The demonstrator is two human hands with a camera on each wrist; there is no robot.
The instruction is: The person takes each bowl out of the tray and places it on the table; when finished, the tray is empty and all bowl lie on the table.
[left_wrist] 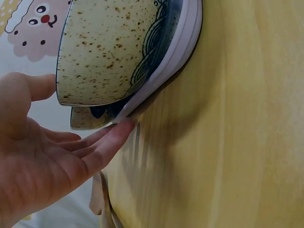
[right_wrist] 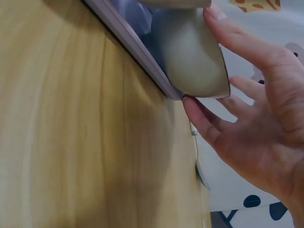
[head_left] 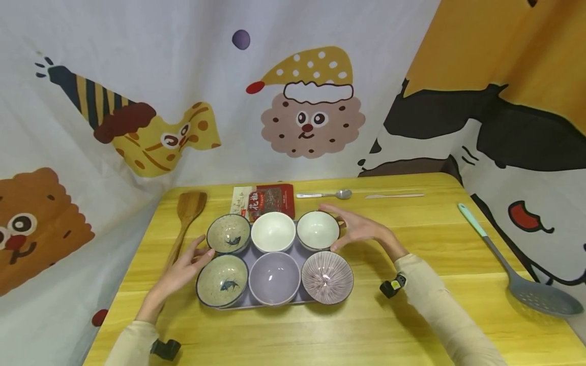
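Fingers of my left hand [head_left: 180,272] lie straight and relaxed, their tips touching the left edge of the lilac tray [head_left: 256,301] beside the two speckled bowls [head_left: 222,280]. That tray sits mid-table on the yellow table [head_left: 366,325], carrying six bowls. My right hand [head_left: 359,229] spreads loosely against the pale green bowl [head_left: 318,230] at the tray's far right corner.

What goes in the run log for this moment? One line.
left hand: touching tray edge | right hand: touching tray, far-right bowl | tray: on table, six bowls
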